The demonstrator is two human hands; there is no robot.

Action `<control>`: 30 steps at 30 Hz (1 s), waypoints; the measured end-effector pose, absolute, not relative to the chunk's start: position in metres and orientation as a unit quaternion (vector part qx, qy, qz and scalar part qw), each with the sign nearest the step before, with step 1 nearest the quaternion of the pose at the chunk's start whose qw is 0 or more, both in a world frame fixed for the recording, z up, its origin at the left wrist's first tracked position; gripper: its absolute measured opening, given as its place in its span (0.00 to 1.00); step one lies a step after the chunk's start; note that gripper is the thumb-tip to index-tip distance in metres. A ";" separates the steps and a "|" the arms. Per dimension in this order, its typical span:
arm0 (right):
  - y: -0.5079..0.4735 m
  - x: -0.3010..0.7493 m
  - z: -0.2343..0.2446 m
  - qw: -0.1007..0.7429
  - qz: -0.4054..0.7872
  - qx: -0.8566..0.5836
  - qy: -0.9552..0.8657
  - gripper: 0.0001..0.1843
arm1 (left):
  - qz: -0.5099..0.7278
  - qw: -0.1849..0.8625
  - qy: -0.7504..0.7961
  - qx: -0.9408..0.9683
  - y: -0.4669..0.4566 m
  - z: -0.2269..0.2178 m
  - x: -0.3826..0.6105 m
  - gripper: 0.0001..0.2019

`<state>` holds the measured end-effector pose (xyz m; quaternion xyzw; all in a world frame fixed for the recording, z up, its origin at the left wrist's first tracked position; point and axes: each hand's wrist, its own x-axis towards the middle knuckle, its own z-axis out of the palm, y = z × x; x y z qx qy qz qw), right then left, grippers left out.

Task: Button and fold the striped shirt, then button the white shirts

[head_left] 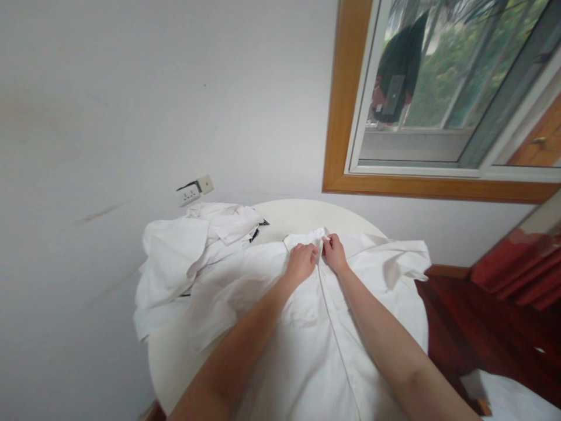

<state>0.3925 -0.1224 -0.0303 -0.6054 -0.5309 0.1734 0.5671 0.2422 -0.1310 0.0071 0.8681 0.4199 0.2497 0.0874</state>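
A white shirt (pixel 307 333) lies spread flat on a round white table (pixel 280 213), collar toward the wall. My left hand (pixel 301 261) is closed and pinches the fabric just below the collar, left of the front placket. My right hand (pixel 333 251) is closed on the shirt's other front edge beside it, at the top of the placket. The two hands nearly touch. Both forearms reach across the shirt's body.
A heap of crumpled white garments (pixel 193 251) sits on the table's left side. A wall socket (pixel 195 188) is behind it. A wood-framed window (pixel 438 93) is upper right. A dark red wooden floor (pixel 482 327) lies to the right.
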 end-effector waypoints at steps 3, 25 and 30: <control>-0.120 0.394 -0.029 0.584 0.172 -0.604 -0.514 0.13 | 0.251 0.153 0.404 0.866 -0.135 -0.004 0.242 0.10; -0.118 0.397 -0.031 0.557 0.158 -0.612 -0.539 0.13 | 0.253 0.082 0.355 0.896 -0.148 -0.015 0.228 0.09; -0.121 0.397 -0.030 0.540 0.144 -0.616 -0.555 0.13 | 0.242 0.074 0.372 0.893 -0.150 -0.017 0.229 0.10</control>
